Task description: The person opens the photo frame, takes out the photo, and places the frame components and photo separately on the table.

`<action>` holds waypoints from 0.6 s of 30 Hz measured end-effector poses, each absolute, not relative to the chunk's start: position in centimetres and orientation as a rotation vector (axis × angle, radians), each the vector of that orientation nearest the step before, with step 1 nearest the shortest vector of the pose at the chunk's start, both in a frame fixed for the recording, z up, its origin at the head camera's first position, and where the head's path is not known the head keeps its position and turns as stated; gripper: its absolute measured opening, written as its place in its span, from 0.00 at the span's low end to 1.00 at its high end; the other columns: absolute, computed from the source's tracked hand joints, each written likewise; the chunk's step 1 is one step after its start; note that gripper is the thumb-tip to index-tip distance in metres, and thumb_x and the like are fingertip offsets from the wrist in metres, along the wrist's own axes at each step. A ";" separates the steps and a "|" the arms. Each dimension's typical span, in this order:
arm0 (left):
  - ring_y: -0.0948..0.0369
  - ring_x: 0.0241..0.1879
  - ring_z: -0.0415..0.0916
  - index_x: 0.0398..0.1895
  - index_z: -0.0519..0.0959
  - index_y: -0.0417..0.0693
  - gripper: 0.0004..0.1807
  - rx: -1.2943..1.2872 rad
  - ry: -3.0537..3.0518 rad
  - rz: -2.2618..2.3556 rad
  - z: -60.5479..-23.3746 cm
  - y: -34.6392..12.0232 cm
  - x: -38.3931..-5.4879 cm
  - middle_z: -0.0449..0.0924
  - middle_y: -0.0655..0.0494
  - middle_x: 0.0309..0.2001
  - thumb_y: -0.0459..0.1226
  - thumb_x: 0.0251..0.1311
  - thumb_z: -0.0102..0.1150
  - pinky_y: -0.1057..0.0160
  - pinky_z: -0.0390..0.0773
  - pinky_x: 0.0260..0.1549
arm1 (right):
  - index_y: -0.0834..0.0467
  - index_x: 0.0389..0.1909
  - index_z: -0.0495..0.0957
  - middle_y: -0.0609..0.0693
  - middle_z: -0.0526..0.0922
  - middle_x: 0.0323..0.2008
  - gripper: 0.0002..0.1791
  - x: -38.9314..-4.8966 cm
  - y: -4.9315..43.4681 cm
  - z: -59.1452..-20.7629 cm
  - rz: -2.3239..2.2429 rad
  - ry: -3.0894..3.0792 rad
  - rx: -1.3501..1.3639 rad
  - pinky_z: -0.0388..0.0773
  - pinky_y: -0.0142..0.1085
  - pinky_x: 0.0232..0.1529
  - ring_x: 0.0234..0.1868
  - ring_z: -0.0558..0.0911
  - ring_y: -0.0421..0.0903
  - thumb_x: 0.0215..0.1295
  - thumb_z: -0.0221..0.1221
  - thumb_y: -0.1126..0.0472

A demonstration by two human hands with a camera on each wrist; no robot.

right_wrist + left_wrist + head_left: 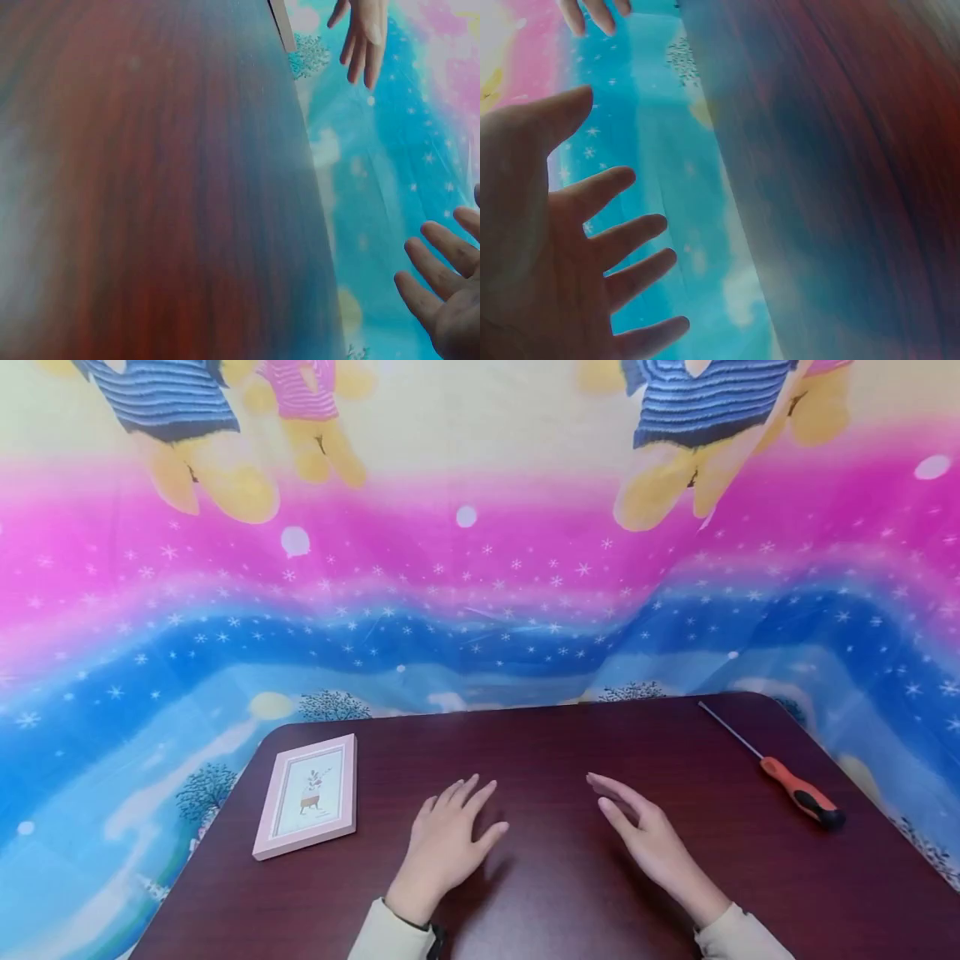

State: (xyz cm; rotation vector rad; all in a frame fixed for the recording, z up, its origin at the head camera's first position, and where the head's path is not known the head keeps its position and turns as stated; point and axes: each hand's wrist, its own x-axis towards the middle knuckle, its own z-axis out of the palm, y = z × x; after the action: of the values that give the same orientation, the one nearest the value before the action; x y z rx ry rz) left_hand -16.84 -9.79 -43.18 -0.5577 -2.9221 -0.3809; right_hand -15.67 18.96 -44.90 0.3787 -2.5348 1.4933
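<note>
My left hand (447, 843) hovers over the middle of the dark table, fingers spread and holding nothing. To its left lies a pink picture frame (311, 795) with a small plant drawing inside it. My right hand (658, 843) is also above the table, fingers extended and nothing in them. A screwdriver (802, 791) with an orange and black handle lies to the right of it, its shaft towards the back edge. The left wrist view shows the left palm (562, 247) with its fingers apart. In the right wrist view, the right fingers (442, 255) are spread too.
The dark red-brown table (480, 747) has rounded back corners. Behind it and along its sides hangs a colourful cloth (450, 577) with snowflakes, trees and bears. Light sleeves (393, 932) cover both forearms.
</note>
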 end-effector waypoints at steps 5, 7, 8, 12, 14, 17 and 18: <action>0.50 0.67 0.66 0.69 0.72 0.58 0.31 -0.537 -2.873 -0.361 -43.1 -11.8 -17.0 0.70 0.54 0.69 0.58 0.67 0.53 0.40 0.66 0.60 | 0.60 0.67 0.71 0.58 0.79 0.59 0.21 -15.8 21.1 -45.7 1.742 -2.418 0.412 0.75 0.26 0.52 0.56 0.80 0.39 0.79 0.48 0.59; 0.50 0.66 0.67 0.69 0.73 0.57 0.30 -0.521 -2.862 -0.363 -43.2 -12.7 -17.1 0.71 0.54 0.68 0.57 0.67 0.54 0.40 0.66 0.60 | 0.65 0.68 0.68 0.62 0.79 0.58 0.22 -15.8 22.1 -46.2 1.893 -2.369 0.418 0.77 0.30 0.52 0.55 0.81 0.41 0.80 0.46 0.59; 0.49 0.66 0.67 0.68 0.73 0.56 0.30 -0.513 -2.860 -0.364 -43.3 -13.2 -17.1 0.71 0.53 0.67 0.57 0.67 0.54 0.40 0.67 0.60 | 0.67 0.68 0.67 0.64 0.78 0.58 0.23 -15.9 22.6 -46.5 1.982 -2.335 0.422 0.78 0.33 0.52 0.55 0.82 0.44 0.80 0.45 0.59; 0.49 0.65 0.68 0.67 0.74 0.55 0.29 -0.458 -2.861 -0.354 -43.7 -14.9 -17.4 0.73 0.51 0.66 0.55 0.66 0.57 0.40 0.67 0.59 | 0.71 0.72 0.58 0.61 0.77 0.61 0.27 -16.1 24.0 -47.4 2.317 -2.190 0.453 0.78 0.38 0.54 0.59 0.80 0.47 0.82 0.41 0.57; 0.48 0.65 0.69 0.66 0.75 0.54 0.29 -0.432 -2.868 -0.349 -44.0 -15.7 -17.5 0.73 0.50 0.65 0.55 0.66 0.58 0.40 0.68 0.59 | 0.70 0.73 0.56 0.58 0.77 0.62 0.27 -16.2 24.3 -47.8 2.429 -2.125 0.496 0.77 0.39 0.56 0.60 0.78 0.48 0.82 0.38 0.57; 0.48 0.65 0.68 0.66 0.75 0.51 0.29 -0.397 -2.877 -0.357 -44.4 -16.5 -17.6 0.73 0.48 0.65 0.54 0.66 0.59 0.40 0.68 0.59 | 0.67 0.75 0.55 0.54 0.76 0.63 0.26 -16.6 24.6 -48.0 2.537 -2.047 0.577 0.75 0.41 0.58 0.62 0.77 0.48 0.83 0.35 0.59; 0.47 0.65 0.68 0.66 0.75 0.50 0.29 -0.389 -2.879 -0.366 -44.5 -16.7 -17.7 0.73 0.48 0.65 0.53 0.66 0.59 0.40 0.68 0.58 | 0.66 0.75 0.55 0.53 0.76 0.64 0.26 -16.7 24.7 -48.1 2.558 -2.029 0.598 0.75 0.41 0.58 0.62 0.77 0.48 0.83 0.35 0.59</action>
State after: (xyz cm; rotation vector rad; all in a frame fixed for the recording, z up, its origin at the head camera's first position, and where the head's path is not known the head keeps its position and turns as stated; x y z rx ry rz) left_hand -17.71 -16.66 -44.47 -0.3888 -2.8788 -0.3660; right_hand -16.66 24.67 -48.06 0.5984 -2.0287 2.5585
